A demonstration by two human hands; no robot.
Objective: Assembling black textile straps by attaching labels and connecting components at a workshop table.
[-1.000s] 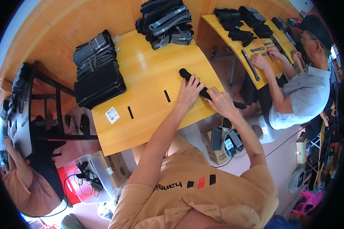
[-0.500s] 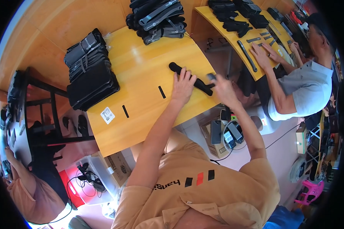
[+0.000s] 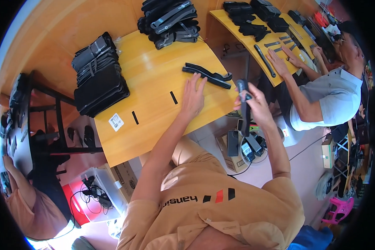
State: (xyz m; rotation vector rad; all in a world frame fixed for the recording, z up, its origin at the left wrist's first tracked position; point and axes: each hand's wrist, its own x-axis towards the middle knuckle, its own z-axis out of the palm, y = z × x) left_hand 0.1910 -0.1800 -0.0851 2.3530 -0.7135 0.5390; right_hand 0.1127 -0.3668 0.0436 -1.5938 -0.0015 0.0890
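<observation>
A folded black fabric strip (image 3: 210, 76) with lighter edges lies slantwise near the right edge of the yellow table. My left hand (image 3: 193, 96) rests at its near side, fingers stretched out and fingertips at the strip. Off the table's right edge, my right hand (image 3: 258, 104) is closed on a dark grey strap (image 3: 244, 114), which hangs down below the fingers. Its upper end has pale print and stands above the hand. Two short black marks (image 3: 173, 97) lie on the tabletop left of my left hand.
Stacks of folded black fabric pieces (image 3: 102, 89) stand at the table's left, with grey-and-black straps (image 3: 173, 21) piled at the back. A white label (image 3: 116, 122) is near the left front edge. A co-worker (image 3: 329, 100) sits right at another table (image 3: 254, 41). Boxes and cables lie below.
My right hand has moved right and toward me, bringing the strap away from the table. The black strip now shows parted layers, and my left hand has slid slightly left off its top.
</observation>
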